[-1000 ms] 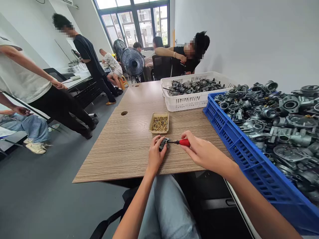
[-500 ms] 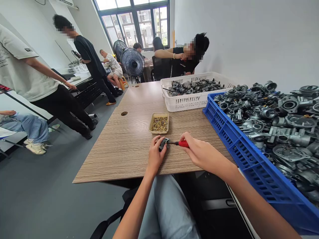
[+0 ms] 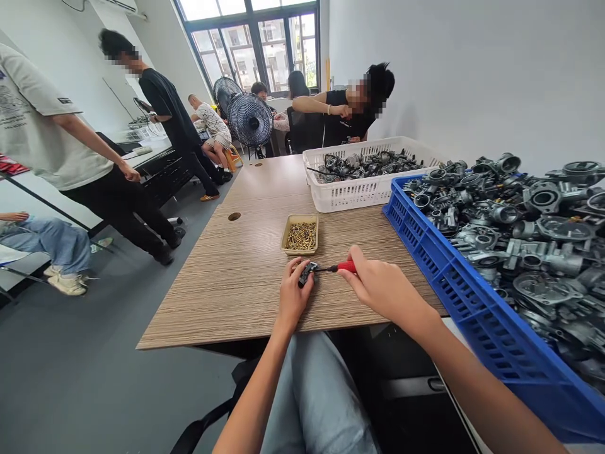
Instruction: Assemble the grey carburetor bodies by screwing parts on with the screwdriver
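My left hand [image 3: 293, 291] is closed around a small dark metal part [image 3: 307, 275], holding it just above the wooden table [image 3: 203, 277] near its front edge. In my right hand [image 3: 380, 284] is a screwdriver [image 3: 346, 267] with a red handle and a dark shaft. Its shaft points left and its tip meets the right side of the metal part; the exact contact spot is too small to make out. Just beyond my left hand stands a small tan tray [image 3: 283, 247] holding many small brass-coloured pieces [image 3: 302, 236].
At my right a blue crate [image 3: 444, 277] is heaped with grey carburetor-like metal parts [image 3: 543, 246]. Behind it, a white basket [image 3: 347, 197] holds more parts. A co-worker [image 3: 345, 113] sits across the table. Other people stand and sit at the left, near a fan [image 3: 250, 120].
The screwdriver and my right hand have shifted very slightly, still against the part in my left hand. A standing person's hand at the left has moved a little.
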The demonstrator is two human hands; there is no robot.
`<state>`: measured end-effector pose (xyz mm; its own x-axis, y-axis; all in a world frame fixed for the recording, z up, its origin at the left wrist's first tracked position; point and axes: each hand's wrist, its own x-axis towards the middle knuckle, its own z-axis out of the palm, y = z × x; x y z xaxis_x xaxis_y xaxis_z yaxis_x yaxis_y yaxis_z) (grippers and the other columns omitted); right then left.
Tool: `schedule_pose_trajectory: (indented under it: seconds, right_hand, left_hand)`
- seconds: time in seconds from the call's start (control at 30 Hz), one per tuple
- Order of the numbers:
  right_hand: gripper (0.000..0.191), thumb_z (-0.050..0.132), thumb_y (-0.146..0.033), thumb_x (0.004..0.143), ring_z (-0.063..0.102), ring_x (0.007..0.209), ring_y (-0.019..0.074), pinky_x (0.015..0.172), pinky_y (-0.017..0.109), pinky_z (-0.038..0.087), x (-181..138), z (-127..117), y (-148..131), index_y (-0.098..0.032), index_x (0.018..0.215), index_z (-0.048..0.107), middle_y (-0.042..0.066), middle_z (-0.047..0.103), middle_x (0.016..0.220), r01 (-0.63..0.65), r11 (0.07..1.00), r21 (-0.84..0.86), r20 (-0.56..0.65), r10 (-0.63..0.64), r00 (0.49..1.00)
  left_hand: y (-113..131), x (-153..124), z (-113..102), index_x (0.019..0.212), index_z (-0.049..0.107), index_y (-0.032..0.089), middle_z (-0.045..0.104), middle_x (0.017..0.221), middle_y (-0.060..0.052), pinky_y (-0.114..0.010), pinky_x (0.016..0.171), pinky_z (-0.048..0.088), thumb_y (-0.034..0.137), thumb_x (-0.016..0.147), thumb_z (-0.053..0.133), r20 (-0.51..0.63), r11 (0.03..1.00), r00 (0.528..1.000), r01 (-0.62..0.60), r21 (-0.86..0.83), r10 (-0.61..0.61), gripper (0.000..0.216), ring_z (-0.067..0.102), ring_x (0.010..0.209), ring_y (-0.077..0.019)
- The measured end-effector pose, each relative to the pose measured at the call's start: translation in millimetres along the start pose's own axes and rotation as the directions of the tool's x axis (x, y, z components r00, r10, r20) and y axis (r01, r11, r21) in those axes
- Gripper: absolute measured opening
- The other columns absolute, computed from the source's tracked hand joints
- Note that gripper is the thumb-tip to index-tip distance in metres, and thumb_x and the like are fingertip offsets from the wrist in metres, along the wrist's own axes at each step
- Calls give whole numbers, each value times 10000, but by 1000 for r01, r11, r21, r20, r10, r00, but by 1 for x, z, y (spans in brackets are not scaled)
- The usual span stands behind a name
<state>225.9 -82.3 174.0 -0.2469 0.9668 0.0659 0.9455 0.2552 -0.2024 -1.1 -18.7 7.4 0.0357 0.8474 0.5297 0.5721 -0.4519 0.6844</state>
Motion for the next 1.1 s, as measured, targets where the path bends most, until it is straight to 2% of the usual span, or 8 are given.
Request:
schedule_pose_trajectory:
  seconds: [0.1, 0.23, 0.3, 0.47, 0.53, 0.73, 0.93, 1.1]
  right_hand:
    - [269, 409, -454, 1171, 793, 835, 329, 624, 316, 382, 1, 0, -3, -202, 1185, 503, 100, 774, 887, -57, 996, -67, -16, 56, 998]
    - [116, 481, -301, 1142, 791, 976, 260, 722, 292, 444, -3, -2, 1, -237, 1238, 469, 68, 787, 1118, 143, 974, 179, -21, -141, 990]
    - [119, 469, -255, 1135, 787, 1008, 247, 741, 286, 451, -4, -2, 0, -241, 1253, 463, 66, 781, 1164, 175, 959, 223, -13, -177, 984]
    - [232, 420, -411, 1173, 802, 871, 302, 643, 299, 402, 0, -2, -7, -199, 1248, 479, 91, 787, 949, -42, 998, -41, 8, 42, 999]
    - [248, 411, -430, 1175, 804, 879, 308, 642, 299, 407, 1, -1, -5, -200, 1228, 487, 96, 786, 932, -58, 997, -50, 2, 58, 998]
    - [141, 462, -271, 1139, 791, 1025, 252, 744, 294, 468, 0, -1, 6, -244, 1277, 459, 75, 782, 1195, 153, 960, 235, -33, -149, 988]
    - [257, 409, -431, 1173, 796, 836, 315, 624, 309, 392, 5, 2, -1, -191, 1217, 489, 110, 780, 903, -65, 996, -67, -18, 64, 998]
    - [148, 468, -310, 1151, 796, 992, 265, 701, 290, 436, 2, 4, 8, -234, 1277, 448, 77, 793, 1130, 133, 976, 171, -55, -126, 991]
  left_hand:
    - [1, 0, 0, 1366, 730, 258, 625, 1478, -118, -434, 1165, 555, 270, 1030, 684, -1, 1000, 1000, 1, 4, -1, 339, 682, 1310, -265]
    - [2, 0, 0, 1363, 732, 262, 630, 1470, -119, -443, 1176, 548, 265, 1028, 675, -6, 1000, 1000, 2, 3, -2, 340, 688, 1299, -266]
    - [2, 1, 0, 1361, 732, 264, 633, 1464, -118, -446, 1184, 542, 263, 1026, 674, -11, 1000, 1000, -1, 4, 1, 340, 686, 1301, -266]
    - [2, 1, -1, 1363, 729, 258, 628, 1464, -119, -447, 1191, 537, 262, 1025, 674, -5, 1000, 1000, -4, 3, 4, 343, 675, 1311, -264]
    - [3, 1, -1, 1364, 728, 256, 625, 1467, -122, -451, 1186, 542, 271, 1029, 671, -4, 1000, 1000, 0, 1, 0, 340, 680, 1300, -263]
    - [4, 0, -1, 1372, 724, 260, 630, 1468, -125, -469, 1194, 539, 282, 1039, 658, -4, 1000, 1000, 2, 0, -2, 340, 672, 1325, -276]
    - [4, 0, -2, 1377, 718, 253, 626, 1471, -125, -458, 1191, 537, 261, 1036, 657, 0, 1000, 1000, 3, 0, -3, 346, 672, 1317, -269]
    - [4, 0, -2, 1380, 712, 249, 627, 1465, -125, -452, 1199, 527, 241, 1033, 659, 1, 1000, 1000, 0, 5, 0, 351, 656, 1349, -270]
